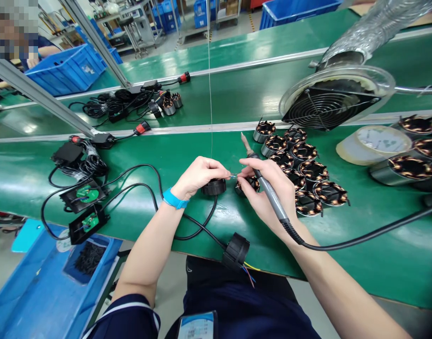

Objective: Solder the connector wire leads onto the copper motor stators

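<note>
My left hand point(202, 173), with a blue band at the wrist, is closed in a pinch on a thin wire point(233, 175) above a black round cap point(215, 187). A soldering iron point(272, 195) lies in my right hand point(272, 178), its tip pointing up and away. My right thumb and forefinger close near the same wire, over a copper-wound motor stator point(250, 184) partly hidden by the fingers. A second black cap point(236, 250), with coloured wires sticking out, sits at the bench's front edge.
Several stators point(313, 170) stand in rows to the right, near a fume fan point(322, 108). Black cables and open boxes with green boards point(87, 193) lie left. Solder wire point(210, 94) hangs down in the middle. A blue bin point(66, 70) stands near another person.
</note>
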`<state>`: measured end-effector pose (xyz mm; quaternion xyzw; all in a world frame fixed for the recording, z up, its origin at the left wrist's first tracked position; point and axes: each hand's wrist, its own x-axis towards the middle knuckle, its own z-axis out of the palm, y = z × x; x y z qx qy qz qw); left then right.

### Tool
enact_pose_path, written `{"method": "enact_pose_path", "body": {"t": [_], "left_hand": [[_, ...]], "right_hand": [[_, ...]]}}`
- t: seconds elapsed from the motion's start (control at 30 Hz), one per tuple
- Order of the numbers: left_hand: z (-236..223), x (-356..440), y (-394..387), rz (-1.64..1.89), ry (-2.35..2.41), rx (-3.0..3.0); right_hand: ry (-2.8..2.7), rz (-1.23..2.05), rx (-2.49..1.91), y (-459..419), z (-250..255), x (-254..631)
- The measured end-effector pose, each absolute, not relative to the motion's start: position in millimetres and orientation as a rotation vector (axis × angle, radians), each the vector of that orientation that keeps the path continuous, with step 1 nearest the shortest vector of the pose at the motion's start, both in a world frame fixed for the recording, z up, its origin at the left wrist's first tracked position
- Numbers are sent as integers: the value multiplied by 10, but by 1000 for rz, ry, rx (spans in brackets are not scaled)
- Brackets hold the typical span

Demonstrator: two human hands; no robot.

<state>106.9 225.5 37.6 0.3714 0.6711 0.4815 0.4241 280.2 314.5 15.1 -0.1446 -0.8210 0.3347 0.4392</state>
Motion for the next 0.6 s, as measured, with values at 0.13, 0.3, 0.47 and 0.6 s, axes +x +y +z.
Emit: {"method": "enact_pose_path", "body": {"t": [0.13,0.3,0.47,0.6], "left_hand": [[356,1072,2265,1225,1662,881],[334,1077,2279,1255,1633,824],[327,1079,2280,1250,1614,813],[321,1082,2279,1246,1617,830]], "right_hand": [[-2013,858,-386,3114,136,2798],[-1932,945,-431,3097,113,2794],[-1916,996,-452,3087,101,2787],[-1873,1120,-483,3083,61,2777]]}}
